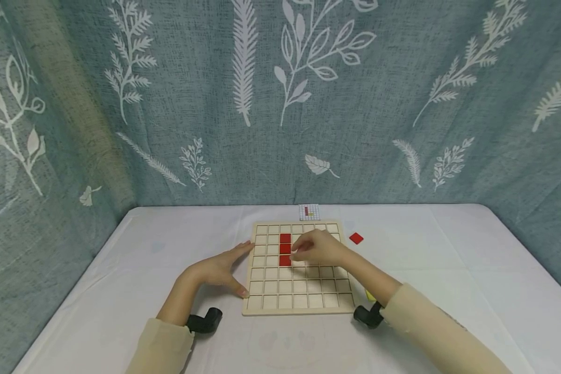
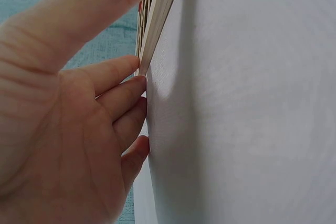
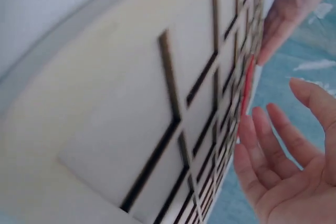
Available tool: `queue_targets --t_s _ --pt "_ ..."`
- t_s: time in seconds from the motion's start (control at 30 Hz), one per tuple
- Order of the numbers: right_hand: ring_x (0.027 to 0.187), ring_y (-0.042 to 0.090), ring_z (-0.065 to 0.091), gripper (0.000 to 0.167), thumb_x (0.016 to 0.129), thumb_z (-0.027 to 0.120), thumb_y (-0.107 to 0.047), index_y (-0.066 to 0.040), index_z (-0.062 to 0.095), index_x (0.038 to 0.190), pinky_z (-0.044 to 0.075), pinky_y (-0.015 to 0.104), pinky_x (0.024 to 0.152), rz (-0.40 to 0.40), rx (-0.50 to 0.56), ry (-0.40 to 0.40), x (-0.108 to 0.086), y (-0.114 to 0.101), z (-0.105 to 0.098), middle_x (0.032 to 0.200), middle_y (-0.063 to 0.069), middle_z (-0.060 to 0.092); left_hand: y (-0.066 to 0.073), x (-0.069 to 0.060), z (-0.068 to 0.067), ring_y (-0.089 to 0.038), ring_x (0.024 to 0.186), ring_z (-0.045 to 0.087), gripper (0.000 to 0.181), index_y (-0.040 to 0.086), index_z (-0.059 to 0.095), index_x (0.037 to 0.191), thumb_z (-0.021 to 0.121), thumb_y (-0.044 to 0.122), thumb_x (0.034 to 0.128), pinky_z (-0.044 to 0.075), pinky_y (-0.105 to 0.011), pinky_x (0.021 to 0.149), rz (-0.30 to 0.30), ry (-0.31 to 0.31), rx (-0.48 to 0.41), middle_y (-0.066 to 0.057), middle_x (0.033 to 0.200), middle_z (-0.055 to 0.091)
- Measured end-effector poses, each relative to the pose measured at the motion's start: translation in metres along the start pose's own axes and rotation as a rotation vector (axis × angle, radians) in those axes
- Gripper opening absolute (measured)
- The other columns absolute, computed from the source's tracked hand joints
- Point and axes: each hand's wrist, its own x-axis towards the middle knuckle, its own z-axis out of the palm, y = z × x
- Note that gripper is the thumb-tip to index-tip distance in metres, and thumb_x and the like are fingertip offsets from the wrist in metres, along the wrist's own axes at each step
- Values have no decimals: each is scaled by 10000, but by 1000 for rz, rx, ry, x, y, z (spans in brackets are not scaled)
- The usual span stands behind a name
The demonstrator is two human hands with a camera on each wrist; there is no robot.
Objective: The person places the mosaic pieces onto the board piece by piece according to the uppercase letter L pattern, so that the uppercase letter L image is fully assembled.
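Observation:
A wooden grid board [image 1: 299, 311] lies flat, with three red square tiles [image 1: 285, 249] in one column of its cells. At the board's left edge, my left hand [image 1: 217, 269] is spread, its thumb near the lower corner and fingertips higher up. In the left wrist view, this hand [image 2: 68, 129] has its fingertips by the board's side [image 2: 163, 9]. My right hand [image 1: 320, 248] is over the board, fingertips just right of the lowest red tile. The right wrist view shows that hand [image 3: 294, 177] with bent, relaxed fingers beside the red tiles [image 3: 247, 85], thumb apart, nothing visibly held.
Behind the board lies a small printed grid card [image 1: 309, 212]. A loose red tile [image 1: 356, 238] is right of the board, and a yellow piece [image 1: 370, 295] shows partly beneath the right forearm. A patterned curtain [image 1: 262, 156] hangs behind the white-covered table [image 1: 449, 259].

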Motion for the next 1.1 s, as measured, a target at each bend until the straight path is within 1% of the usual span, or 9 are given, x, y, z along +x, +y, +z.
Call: queue_targets --t_s 0.17,0.27,0.43,0.53,0.67,0.87,1.0,1.1 --pt "780 96 612 262 817 677 -250 -59 681 996 500 249 706 44 49 -37 -12 1 -8 859 3 672 -1 2 1 -377 1399 80 1111 42 199 1467 863 218 593 135 -545 1099 -2 -2 6 -170 1536 106" --pt "778 89 613 281 818 672 -255 -51 675 1012 500 253 717 48 71 -55 -21 2 -13 849 -11 666 -1 2 1 -386 1396 79 1109 32 193 1465 861 207 598 140 -551 1095 3 -6 7 -180 1534 102" --pt "790 107 621 315 820 670 -239 -13 660 1039 504 265 725 44 105 -53 -35 10 -23 859 6 666 1 1 -1 -403 1391 76 1107 18 187 1462 861 182 599 145 -563 1088 8 -10 -4 -197 1530 97" --pt "828 131 627 320 828 667 -225 1 651 1055 507 277 741 58 116 -34 -44 17 -28 898 27 669 2 0 0 -406 1390 74 1107 24 190 1463 862 177 597 142 -565 1088 2 -9 -12 -199 1529 95" --pt "860 147 635 331 832 674 -245 -5 653 1058 507 285 759 90 101 2 -54 27 -34 928 33 677 1 0 1 -402 1391 77 1100 33 194 1464 860 181 601 142 -560 1091 -4 -10 -5 -195 1530 99" --pt "853 159 630 302 824 685 -235 -16 668 1032 506 300 762 143 96 76 -66 41 -42 901 28 669 -3 1 1 -400 1390 88 1107 30 195 1463 862 195 595 149 -554 1092 3 -2 9 -196 1529 109" --pt "850 157 619 283 848 655 -216 -10 663 1042 493 295 746 178 86 114 -74 50 -48 925 48 682 -6 2 0 -399 1391 89 1118 39 195 1466 865 208 588 149 -557 1091 -1 3 4 -190 1530 110" --pt "854 160 610 277 868 623 -204 -10 653 1063 478 296 731 202 83 135 -80 56 -52 954 58 682 -6 2 1 -406 1389 89 1111 34 196 1465 862 203 591 150 -567 1086 9 0 1 -195 1528 112"
